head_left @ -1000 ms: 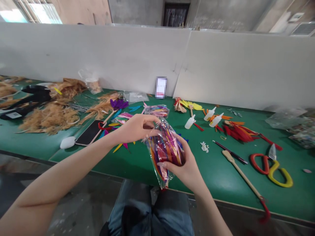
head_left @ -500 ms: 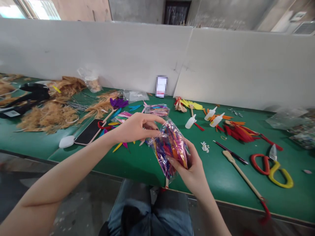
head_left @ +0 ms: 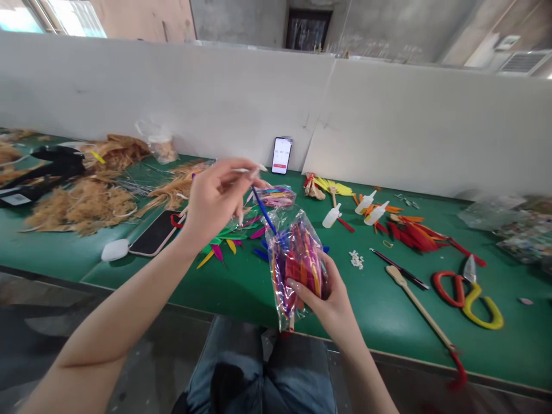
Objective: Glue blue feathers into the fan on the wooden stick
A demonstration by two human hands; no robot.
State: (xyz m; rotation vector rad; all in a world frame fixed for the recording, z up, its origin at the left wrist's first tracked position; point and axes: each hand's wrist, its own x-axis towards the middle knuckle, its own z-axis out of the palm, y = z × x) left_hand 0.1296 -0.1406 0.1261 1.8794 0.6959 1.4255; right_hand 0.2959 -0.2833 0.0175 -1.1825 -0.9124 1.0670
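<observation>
My left hand [head_left: 218, 198] is raised above the bag's mouth, thumb and fingers pinching the end of a thin blue feather [head_left: 263, 211]. The feather slants down to the open top of a clear plastic bag [head_left: 278, 287] packed with purple, red and orange feathers [head_left: 304, 259]. Wrapped round the bag's right side is my right hand [head_left: 330, 296], its thumb pressed across the front. A few blue feathers [head_left: 261, 253] show beside the bag on the table. Left of them lie loose green, magenta and yellow feathers [head_left: 218, 252], partly behind my left wrist.
On the green table [head_left: 241, 293] stand a phone [head_left: 281, 155], white squeeze bottles [head_left: 332, 215] and scissors [head_left: 471, 287]. A wooden stick [head_left: 425, 307], a pen [head_left: 401, 269] and white bits [head_left: 356, 260] lie right. Tan fibres [head_left: 86, 201] and a dark phone [head_left: 153, 233] lie left.
My left hand has lifted up and left from the bag and now has a blue feather between its fingers. The bag's top has opened out, while my right hand keeps its hold.
</observation>
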